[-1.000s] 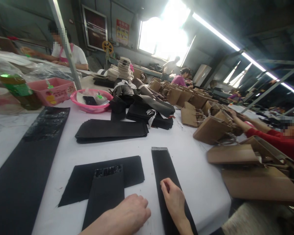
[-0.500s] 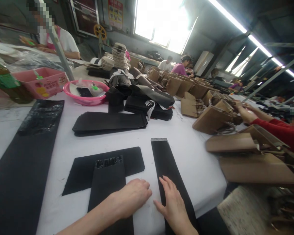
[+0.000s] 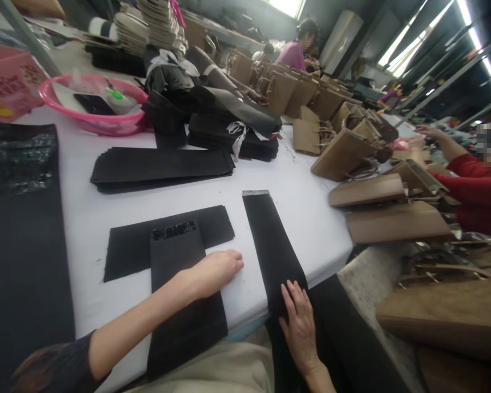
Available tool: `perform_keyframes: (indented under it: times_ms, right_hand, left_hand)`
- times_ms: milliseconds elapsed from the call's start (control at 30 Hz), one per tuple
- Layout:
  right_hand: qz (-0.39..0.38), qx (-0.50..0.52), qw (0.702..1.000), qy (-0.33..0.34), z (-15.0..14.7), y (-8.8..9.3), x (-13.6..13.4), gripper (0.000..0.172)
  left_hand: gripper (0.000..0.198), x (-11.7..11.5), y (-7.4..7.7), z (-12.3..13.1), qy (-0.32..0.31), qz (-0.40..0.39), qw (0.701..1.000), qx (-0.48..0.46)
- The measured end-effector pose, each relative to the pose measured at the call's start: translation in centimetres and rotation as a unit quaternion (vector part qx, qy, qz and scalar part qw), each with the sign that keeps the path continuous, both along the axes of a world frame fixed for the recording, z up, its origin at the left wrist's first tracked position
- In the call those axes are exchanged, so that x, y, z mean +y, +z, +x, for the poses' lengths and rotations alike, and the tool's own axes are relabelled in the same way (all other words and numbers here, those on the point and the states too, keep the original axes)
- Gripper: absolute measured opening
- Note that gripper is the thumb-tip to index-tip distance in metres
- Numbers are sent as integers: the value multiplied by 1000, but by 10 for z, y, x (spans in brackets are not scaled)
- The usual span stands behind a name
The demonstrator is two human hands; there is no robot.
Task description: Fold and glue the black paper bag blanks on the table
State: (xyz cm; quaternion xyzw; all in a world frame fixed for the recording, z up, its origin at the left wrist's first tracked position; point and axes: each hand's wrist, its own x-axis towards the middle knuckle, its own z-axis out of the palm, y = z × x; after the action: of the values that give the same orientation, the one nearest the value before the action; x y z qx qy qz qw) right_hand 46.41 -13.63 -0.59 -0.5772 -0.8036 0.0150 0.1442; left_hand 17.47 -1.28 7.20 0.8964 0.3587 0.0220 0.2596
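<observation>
My left hand (image 3: pixel 213 270) rests on the white table (image 3: pixel 303 213) with its fingers curled loosely, at the right edge of a black paper strip (image 3: pixel 180 284) that lies across a flat black sheet (image 3: pixel 126 248). My right hand (image 3: pixel 300 322) lies flat with fingers stretched out on the lower end of a second long black strip (image 3: pixel 270 240), which hangs over the table's front edge. Both strips have a shiny glued band at their far ends.
A stack of black sheets (image 3: pixel 159 166) lies further back, with a wide black sheet (image 3: pixel 20 229) at the left. A pink basin (image 3: pixel 94 103) and black bags (image 3: pixel 225 125) sit behind. Brown paper bags (image 3: pixel 368 188) crowd the right, where a person in a red sleeve (image 3: pixel 470 180) works.
The view has tilted down and closer. My right hand has slid down the long strip toward the table's front edge. My left hand has stayed beside the other strip.
</observation>
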Motion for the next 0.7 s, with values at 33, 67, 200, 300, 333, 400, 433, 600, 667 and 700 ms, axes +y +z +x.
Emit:
perform_keyframes:
  times_ms: [33, 67, 200, 300, 333, 400, 433, 600, 667, 700]
  right_hand:
    - [-5, 14, 1000, 12, 4, 2, 2, 72]
    - [-18, 28, 999, 28, 8, 5, 4, 70]
    - [-107, 79, 987, 91, 24, 31, 16, 60]
    - [-164, 130, 973, 100, 30, 50, 27, 42]
    - [-175, 155, 968, 86, 30, 56, 30, 35]
    - [-171, 211, 962, 11, 30, 66, 38, 26]
    - [-152, 233, 959, -48, 31, 72, 43, 27]
    - [18, 240, 945, -220, 42, 99, 73, 45]
    - [27, 247, 960, -131, 42, 106, 87, 38]
    - [19, 255, 964, -71, 39, 108, 93, 35]
  left_hand:
    - [17, 0, 0, 0, 1, -1, 1000, 0]
    - [17, 0, 0, 0, 2, -3, 1000, -1]
    - [18, -2, 4, 0, 6, -8, 1000, -1]
    - [18, -3, 4, -1, 8, -6, 1000, -6]
    - [17, -3, 4, -1, 9, -5, 1000, -7]
    - [14, -4, 5, -1, 12, -2, 1000, -8]
    - [13, -4, 6, 0, 15, 0, 1000, -6]
    - [15, -6, 10, 18, 29, -4, 998, -55]
    - [24, -1, 8, 32, 27, -29, 992, -120]
    - [28, 3, 7, 39, 32, -51, 985, -162]
